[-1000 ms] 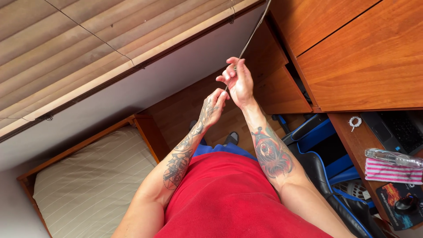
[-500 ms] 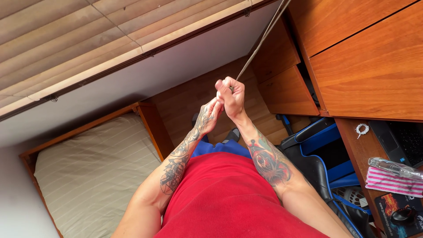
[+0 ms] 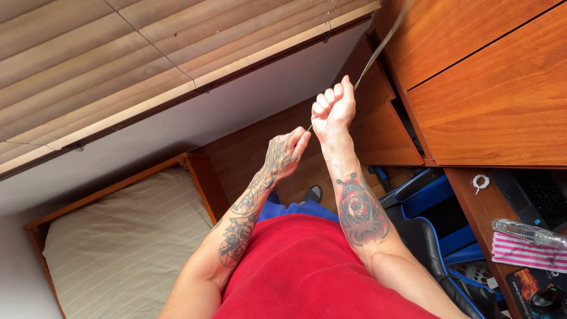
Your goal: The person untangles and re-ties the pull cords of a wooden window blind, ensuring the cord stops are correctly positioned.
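The blind cord (image 3: 378,53) runs taut from above down into the right hand (image 3: 333,109), fingers fisted round it for grip; the left hand (image 3: 286,155) pinches the slack below, beside the slatted blinds (image 3: 147,65), over the bed (image 3: 118,248).

Open space is seen between the window blind (image 3: 147,65) on the left and the wooden cabinet (image 3: 484,88) on the right. That gap is crossed by a taut cord (image 3: 375,56), gripped by the right hand (image 3: 333,109) and pinched by the left hand (image 3: 286,153). Lower right is blocked by a blue chair (image 3: 434,230) and a cluttered desk (image 3: 481,207); a bed (image 3: 124,248) lies lower left.
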